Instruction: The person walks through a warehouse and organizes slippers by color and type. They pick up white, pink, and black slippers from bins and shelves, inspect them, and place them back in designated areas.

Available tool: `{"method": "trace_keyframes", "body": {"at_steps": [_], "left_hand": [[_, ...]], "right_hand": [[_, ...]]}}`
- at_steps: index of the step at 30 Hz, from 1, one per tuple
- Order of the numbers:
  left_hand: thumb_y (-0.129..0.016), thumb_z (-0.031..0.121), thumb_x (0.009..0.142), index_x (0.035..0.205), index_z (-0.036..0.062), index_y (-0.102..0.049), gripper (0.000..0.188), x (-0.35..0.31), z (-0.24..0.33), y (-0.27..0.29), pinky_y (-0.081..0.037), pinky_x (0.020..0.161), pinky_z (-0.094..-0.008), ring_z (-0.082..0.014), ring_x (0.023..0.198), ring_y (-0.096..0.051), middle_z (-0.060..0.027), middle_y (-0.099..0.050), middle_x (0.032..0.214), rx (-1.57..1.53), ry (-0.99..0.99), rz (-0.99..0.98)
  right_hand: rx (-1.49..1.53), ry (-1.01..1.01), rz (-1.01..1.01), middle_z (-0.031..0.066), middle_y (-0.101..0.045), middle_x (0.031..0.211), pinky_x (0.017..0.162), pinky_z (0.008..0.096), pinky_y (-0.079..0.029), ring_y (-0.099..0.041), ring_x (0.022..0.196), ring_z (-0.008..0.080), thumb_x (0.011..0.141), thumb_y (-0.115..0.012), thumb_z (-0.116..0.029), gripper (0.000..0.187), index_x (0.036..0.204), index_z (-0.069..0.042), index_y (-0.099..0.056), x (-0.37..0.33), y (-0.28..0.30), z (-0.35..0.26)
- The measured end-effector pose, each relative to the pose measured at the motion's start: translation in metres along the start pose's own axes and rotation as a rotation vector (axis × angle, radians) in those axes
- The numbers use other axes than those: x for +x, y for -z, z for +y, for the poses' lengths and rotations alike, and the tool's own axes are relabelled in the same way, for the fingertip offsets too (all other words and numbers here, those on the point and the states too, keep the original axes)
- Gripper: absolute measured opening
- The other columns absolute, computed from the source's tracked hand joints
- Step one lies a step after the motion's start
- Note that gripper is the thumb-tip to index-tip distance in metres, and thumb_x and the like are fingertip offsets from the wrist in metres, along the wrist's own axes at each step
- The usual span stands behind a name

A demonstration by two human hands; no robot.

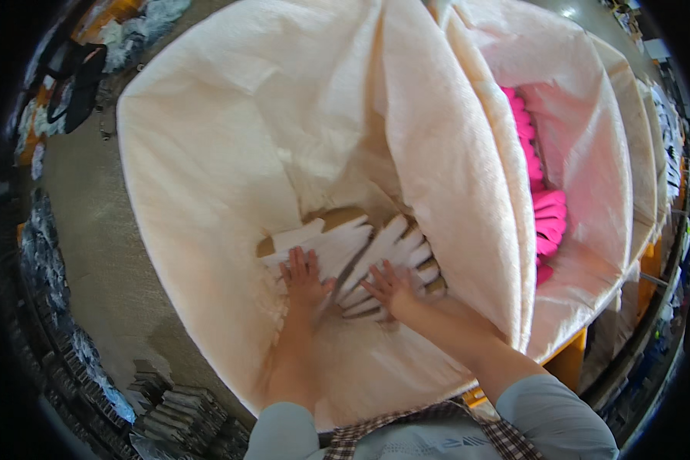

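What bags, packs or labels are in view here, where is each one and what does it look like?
Large cream woven sack: centre, open, both hands reaching inside onto white bundles.
Second cream sack: to the right, open, holding bright pink items.
Dark grey stacked bundles: lower left on the floor.
No readable labels, signs or screens show.

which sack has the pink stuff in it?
The right-hand cream woven sack holds the pink items; the big left sack, where both hands work, holds white pieces.
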State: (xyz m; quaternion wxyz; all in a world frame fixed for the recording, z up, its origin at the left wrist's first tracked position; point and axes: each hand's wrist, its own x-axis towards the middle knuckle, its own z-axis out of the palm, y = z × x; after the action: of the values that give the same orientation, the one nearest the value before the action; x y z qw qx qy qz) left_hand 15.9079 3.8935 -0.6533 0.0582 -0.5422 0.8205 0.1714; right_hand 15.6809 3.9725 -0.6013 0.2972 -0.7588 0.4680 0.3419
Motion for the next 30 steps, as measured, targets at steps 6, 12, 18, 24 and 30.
{"method": "trace_keyframes", "body": {"at_steps": [6,12,18,24,30], "left_hand": [[-0.066,0.059,0.066,0.143,0.0096,-0.03,0.098,0.0,-0.008,-0.004,-0.009,0.107,-0.0635,-0.0353,0.141,-0.013,-0.0189,-0.016,0.152,-0.055,-0.043,0.038],[-0.065,0.052,0.074,0.141,0.0079,-0.031,0.088,0.016,0.025,0.079,-0.015,0.107,-0.061,-0.0327,0.14,-0.015,-0.0187,-0.019,0.15,-0.095,0.184,-0.212],[-0.069,0.026,0.079,0.137,-0.0009,-0.032,0.073,0.014,0.081,0.155,-0.026,0.107,-0.047,-0.0395,0.129,-0.034,-0.0264,-0.033,0.14,-0.471,0.018,0.358],[-0.058,0.007,0.085,0.134,-0.0009,-0.033,0.056,-0.014,0.25,0.259,-0.032,0.101,-0.0424,-0.0327,0.125,-0.04,-0.0199,-0.039,0.135,-0.911,-0.32,0.257],[-0.056,0.004,0.085,0.133,-0.0002,-0.036,0.053,-0.102,0.456,0.267,-0.036,0.095,-0.0386,-0.0276,0.119,-0.045,-0.0165,-0.043,0.131,-0.849,-0.913,-0.189]], "right_hand": [[-0.33,-0.136,0.129,0.0129,-0.004,0.155,0.092,0.0672,-0.032,-0.009,0.139,0.042,0.057,-0.077,-0.059,0.117,0.149,-0.029,-0.011,0.013,-0.021,-0.005],[0.123,0.076,0.149,0.0165,-0.03,0.146,0.091,0.0581,-0.041,-0.043,0.123,0.0383,0.068,-0.074,-0.047,0.086,0.14,-0.018,-0.036,-0.071,0.082,0.002],[0.653,0.204,0.646,0.0124,-0.059,0.1,0.08,0.0417,-0.049,-0.061,0.091,0.0305,0.079,-0.063,-0.027,0.035,0.108,-0.008,-0.056,-0.22,0.11,0.01],[0.783,-0.282,1.193,0.0126,-0.061,0.095,0.078,0.0417,-0.049,-0.06,0.09,0.0316,0.08,-0.06,-0.017,0.029,0.107,-0.008,-0.058,-0.418,0.008,0.023],[0.993,-1.063,1.277,0.0114,-0.063,0.101,0.08,0.0415,-0.048,-0.059,0.096,0.0295,0.085,-0.055,-0.019,0.027,0.109,-0.007,-0.059,-0.589,-0.162,-0.064]]}}
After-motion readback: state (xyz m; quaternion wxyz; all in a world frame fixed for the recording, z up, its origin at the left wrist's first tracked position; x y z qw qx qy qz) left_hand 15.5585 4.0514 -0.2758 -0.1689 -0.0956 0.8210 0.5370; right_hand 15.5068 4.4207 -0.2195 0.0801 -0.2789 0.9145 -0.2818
